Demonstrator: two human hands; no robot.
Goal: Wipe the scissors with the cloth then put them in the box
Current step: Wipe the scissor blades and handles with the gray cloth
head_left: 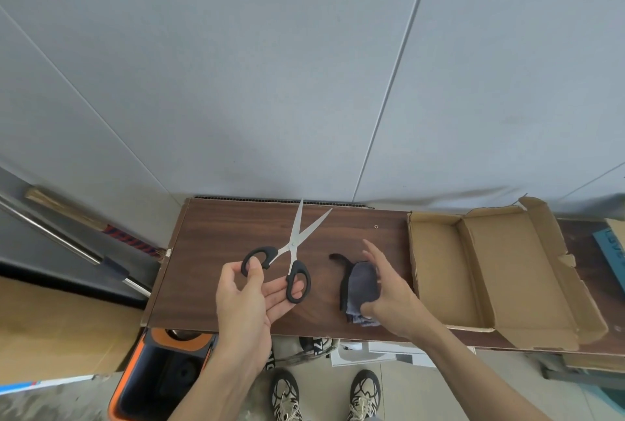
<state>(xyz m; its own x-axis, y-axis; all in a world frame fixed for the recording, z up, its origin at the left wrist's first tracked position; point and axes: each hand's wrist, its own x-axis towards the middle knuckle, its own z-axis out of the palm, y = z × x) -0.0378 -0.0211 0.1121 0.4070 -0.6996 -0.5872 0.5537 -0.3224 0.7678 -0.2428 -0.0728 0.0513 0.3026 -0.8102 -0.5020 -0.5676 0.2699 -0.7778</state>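
Observation:
Scissors (293, 245) with black handles and steel blades are held over the dark wooden board (220, 234), blades spread apart and pointing away from me. My left hand (248, 299) grips them, thumb in the left loop and fingers under the right loop. A crumpled grey-blue cloth (362, 282) sits to the right of the scissors, with my right hand (389, 288) closed around its right side and lower end. The open cardboard box (436, 261) lies at the board's right end, its lid folded out to the right.
A grey panelled wall rises behind the board. An orange and black bin (162, 373) stands below the board's near left corner. A broom with a metal handle (67, 241) leans at the left. My shoes (324, 393) show on the floor.

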